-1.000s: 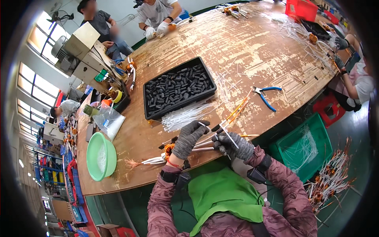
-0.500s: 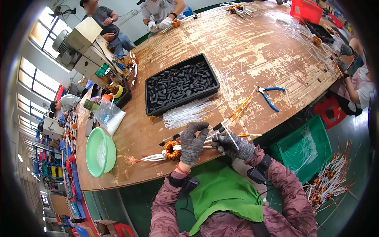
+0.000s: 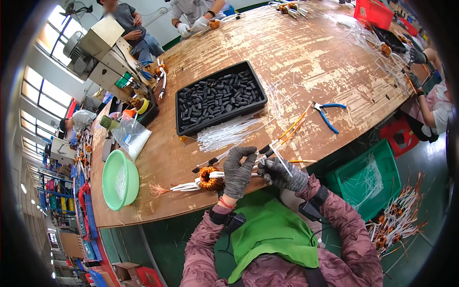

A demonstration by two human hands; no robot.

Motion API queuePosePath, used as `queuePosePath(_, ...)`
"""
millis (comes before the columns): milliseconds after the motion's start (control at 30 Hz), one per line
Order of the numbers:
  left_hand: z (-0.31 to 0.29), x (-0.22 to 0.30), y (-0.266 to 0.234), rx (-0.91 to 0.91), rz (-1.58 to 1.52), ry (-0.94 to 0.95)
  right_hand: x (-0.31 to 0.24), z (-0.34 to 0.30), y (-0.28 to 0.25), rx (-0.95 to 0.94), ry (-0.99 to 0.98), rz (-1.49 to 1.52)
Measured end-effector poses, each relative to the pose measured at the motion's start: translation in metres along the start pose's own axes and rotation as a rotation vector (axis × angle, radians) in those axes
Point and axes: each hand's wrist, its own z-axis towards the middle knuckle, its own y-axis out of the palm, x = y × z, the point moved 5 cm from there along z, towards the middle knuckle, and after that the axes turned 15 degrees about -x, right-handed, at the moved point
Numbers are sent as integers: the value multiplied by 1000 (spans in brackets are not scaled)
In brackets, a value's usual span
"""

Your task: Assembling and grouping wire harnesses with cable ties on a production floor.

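The head-worn fisheye camera looks down from above the near edge of the scuffed brown wooden table [image 3: 315, 60], facing across toward its distant far edge; the grey-gloved left hand [image 3: 237, 171] and grey-gloved right hand [image 3: 288, 174] lie close below.

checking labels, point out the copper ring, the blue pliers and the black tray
copper ring [image 3: 217, 183], head view: lower right winding
blue pliers [image 3: 333, 105], head view: upper handle
black tray [image 3: 223, 118], head view: near wall

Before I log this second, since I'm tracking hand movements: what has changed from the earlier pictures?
The left hand shifted rightward, leaving the copper-wound toroidal coil more exposed; any release is unclear. The right hand stays by the white cable tie; blue-handled pliers unmoved.
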Motion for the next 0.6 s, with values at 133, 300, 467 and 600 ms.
queuePosePath(133, 0, 1, 2, 21, -5, 7, -1, 0, 1, -14, -9, 8)
queuePosePath(300, 0, 0, 7, -32, -96, -33, -3, -1, 7, 13, 0, 2)
queuePosePath(467, -3, 8, 8, -178, 240, 198, -12, -3, 21, 44, -32, -161)
queuePosePath(600, -8, 24, 9, -231, 433, 349, -31, -8, 27, 35, 69, -574)
